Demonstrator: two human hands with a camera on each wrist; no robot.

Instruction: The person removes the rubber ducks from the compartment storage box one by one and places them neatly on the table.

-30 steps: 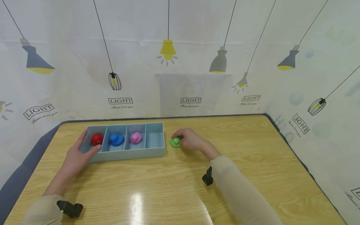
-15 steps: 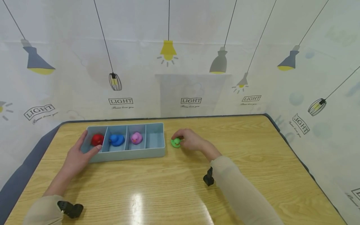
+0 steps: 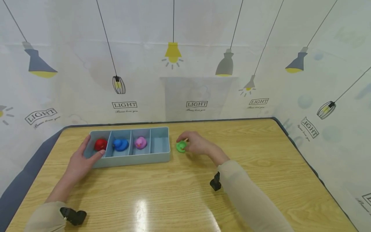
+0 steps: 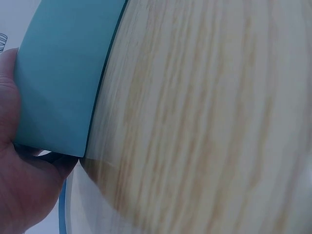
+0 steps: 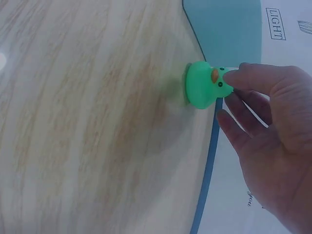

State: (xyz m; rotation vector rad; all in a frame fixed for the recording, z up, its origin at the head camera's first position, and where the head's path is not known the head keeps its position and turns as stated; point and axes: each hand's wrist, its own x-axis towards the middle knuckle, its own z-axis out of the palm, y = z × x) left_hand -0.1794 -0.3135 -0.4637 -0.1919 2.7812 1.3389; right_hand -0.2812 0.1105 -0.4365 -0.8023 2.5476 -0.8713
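Observation:
A light-blue tray (image 3: pixel 134 160) with several compartments lies on the wooden table. My left hand (image 3: pixel 79 161) grips its left end, thumb over the front rim and fingers along the end wall. From left to right the compartments hold a red toy (image 3: pixel 100 145), a blue rubber duck (image 3: pixel 120 145) and a pink rubber duck (image 3: pixel 140 142); the rightmost one is bare. Just right of the tray, my right hand (image 3: pixel 198 143) pinches a green rubber duck (image 5: pixel 201 85) by its head, between thumb and fingers. The duck's base is down at the tabletop.
The wooden table (image 3: pixel 162 193) stretches out in front of and right of the tray. Along its back edge hangs a white curtain (image 3: pixel 139 58) printed with lamps. A small black camera (image 3: pixel 215 182) sits at my right wrist, another black camera (image 3: pixel 73 216) at my left.

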